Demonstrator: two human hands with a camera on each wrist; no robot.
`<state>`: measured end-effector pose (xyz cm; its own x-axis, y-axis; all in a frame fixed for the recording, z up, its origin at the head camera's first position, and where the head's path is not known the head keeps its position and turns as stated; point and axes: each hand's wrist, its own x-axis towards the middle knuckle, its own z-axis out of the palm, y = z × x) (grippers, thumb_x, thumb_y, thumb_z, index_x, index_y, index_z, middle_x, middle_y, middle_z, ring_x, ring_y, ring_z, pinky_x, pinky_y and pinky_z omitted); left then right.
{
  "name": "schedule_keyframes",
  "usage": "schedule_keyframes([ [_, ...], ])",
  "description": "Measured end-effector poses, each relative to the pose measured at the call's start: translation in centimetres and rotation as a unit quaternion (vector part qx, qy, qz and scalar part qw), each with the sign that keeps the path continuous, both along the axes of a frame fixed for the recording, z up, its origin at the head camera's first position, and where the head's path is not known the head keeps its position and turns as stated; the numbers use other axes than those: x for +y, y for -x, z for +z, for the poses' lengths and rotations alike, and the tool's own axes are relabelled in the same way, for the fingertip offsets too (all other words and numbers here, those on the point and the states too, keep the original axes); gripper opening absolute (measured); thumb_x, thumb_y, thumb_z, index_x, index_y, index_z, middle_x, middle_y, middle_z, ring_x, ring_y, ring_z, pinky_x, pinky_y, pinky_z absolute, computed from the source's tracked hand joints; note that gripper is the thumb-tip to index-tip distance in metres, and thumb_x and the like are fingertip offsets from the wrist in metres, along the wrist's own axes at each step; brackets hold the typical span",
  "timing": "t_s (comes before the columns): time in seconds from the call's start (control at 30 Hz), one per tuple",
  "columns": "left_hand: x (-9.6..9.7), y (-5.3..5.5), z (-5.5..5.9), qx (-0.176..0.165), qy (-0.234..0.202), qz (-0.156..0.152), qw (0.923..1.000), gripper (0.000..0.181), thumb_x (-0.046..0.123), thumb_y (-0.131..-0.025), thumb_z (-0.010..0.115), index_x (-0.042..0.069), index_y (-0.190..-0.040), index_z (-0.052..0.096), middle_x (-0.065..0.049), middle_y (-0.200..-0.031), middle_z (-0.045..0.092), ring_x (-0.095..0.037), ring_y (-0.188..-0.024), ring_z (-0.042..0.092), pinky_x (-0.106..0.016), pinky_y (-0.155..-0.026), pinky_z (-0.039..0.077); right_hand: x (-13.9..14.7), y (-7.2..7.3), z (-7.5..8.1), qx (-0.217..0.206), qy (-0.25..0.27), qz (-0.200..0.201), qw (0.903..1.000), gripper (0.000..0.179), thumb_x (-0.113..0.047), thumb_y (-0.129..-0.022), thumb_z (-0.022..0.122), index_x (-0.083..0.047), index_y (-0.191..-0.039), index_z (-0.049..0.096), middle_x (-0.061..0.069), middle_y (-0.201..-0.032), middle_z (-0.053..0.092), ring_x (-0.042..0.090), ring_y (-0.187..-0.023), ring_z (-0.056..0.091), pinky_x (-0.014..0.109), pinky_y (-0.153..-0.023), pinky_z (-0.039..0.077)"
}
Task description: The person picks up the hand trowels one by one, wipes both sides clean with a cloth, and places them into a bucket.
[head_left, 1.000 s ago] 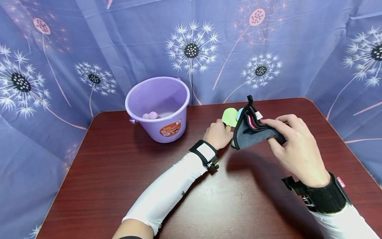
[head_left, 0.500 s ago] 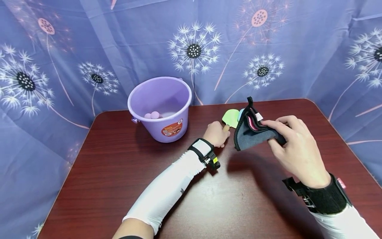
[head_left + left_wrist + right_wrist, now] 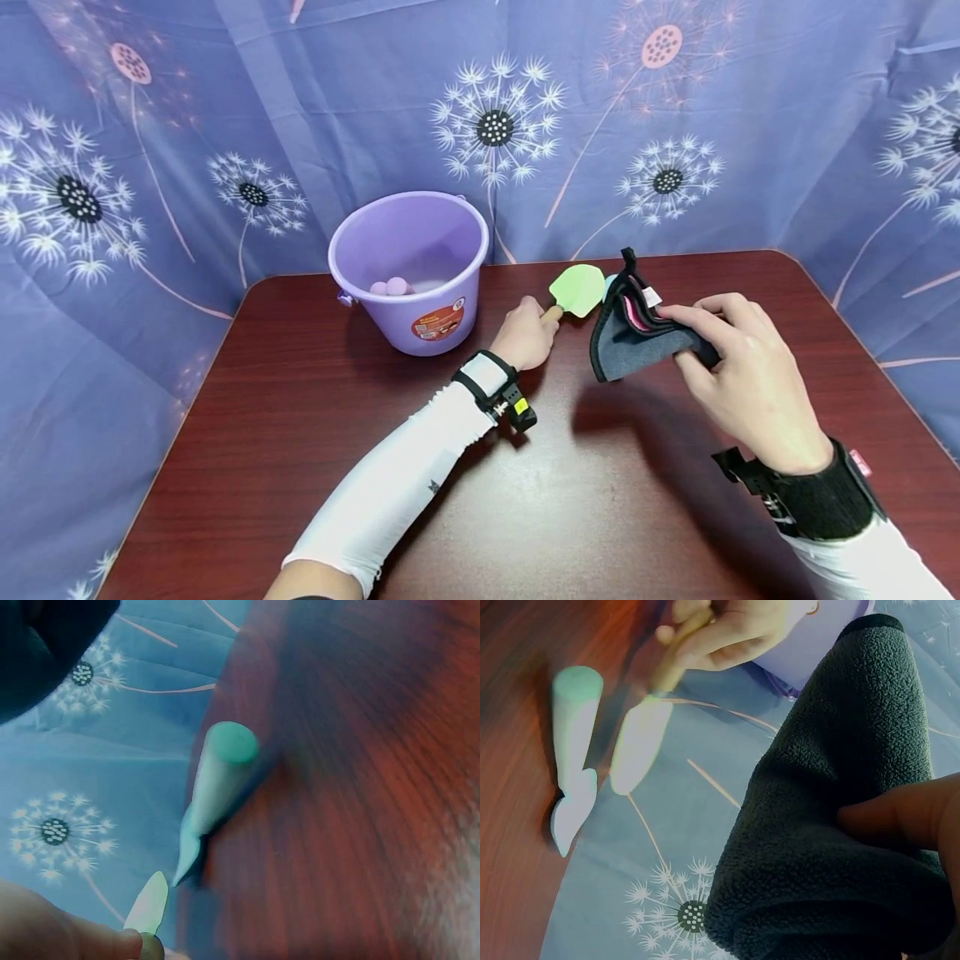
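Note:
Between the thumb and fingers of my left hand [image 3: 522, 336] is the wooden handle of a toy shovel with a pale green blade [image 3: 577, 290], blade pointing away over the table. My right hand [image 3: 750, 379] pinches a folded dark grey fleece cloth [image 3: 637, 348] with black edging, a white tag and a pink layer inside, held above the table. In the right wrist view the thumb presses into the fleece. A second shovel [image 3: 576, 735], pale blue with a green handle end, lies on the tabletop; in the head view the cloth covers most of it.
A purple bucket [image 3: 386, 323] with a few small pink balls [image 3: 397, 287] inside stands left of my left hand, near the table's back edge. A blue dandelion-print curtain [image 3: 360, 100] hangs behind the dark red wooden table [image 3: 247, 433].
My left hand has moved left with the green shovel, away from the cloth and towards the bucket. The right hand keeps its hold on the cloth in nearly the same place.

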<state>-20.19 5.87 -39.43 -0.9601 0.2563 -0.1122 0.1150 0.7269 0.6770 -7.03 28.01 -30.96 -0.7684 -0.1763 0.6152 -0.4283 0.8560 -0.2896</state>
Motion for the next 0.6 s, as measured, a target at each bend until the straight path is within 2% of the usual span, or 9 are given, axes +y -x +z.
schedule_keyframes([
  [0.13, -1.1, -0.8, 1.3, 0.021, -0.018, -0.005, 0.9996, 0.02, 0.026, -0.102, 0.056, 0.008, -0.107, 0.05, -0.004, -0.089, 0.06, -0.018, -0.083, 0.06, -0.029, -0.072, 0.046, 0.0, -0.1, -0.1, -0.002, -0.001, 0.003, 1.0, 0.044, -0.001, -0.077, 0.061, -0.015, -0.117, 0.072, 0.007, -0.105, 0.057, 0.028, -0.095, 0.048, 0.041, -0.075, 0.035],
  [0.33, -2.9, -2.5, 3.2, 0.057, -0.022, -0.022, 0.9979, 0.019, 0.023, -0.102, 0.056, 0.007, -0.111, 0.05, -0.004, -0.088, 0.061, -0.018, -0.078, 0.06, -0.028, -0.068, 0.047, 0.0, 0.0, -0.2, -0.003, -0.006, 0.01, 0.9999, 0.045, -0.001, -0.077, 0.06, -0.015, -0.118, 0.072, 0.007, -0.106, 0.057, 0.027, -0.094, 0.048, 0.04, -0.074, 0.034],
  [0.6, -5.5, -5.0, 4.6, 0.112, -0.034, -0.045, 0.992, 0.02, 0.02, -0.101, 0.057, 0.006, -0.113, 0.05, -0.003, -0.088, 0.061, -0.016, -0.074, 0.059, -0.028, -0.065, 0.047, -0.3, 0.2, -0.3, -0.003, -0.014, 0.024, 0.9996, 0.045, -0.002, -0.077, 0.059, -0.015, -0.118, 0.072, 0.008, -0.106, 0.057, 0.027, -0.093, 0.047, 0.039, -0.074, 0.033],
])
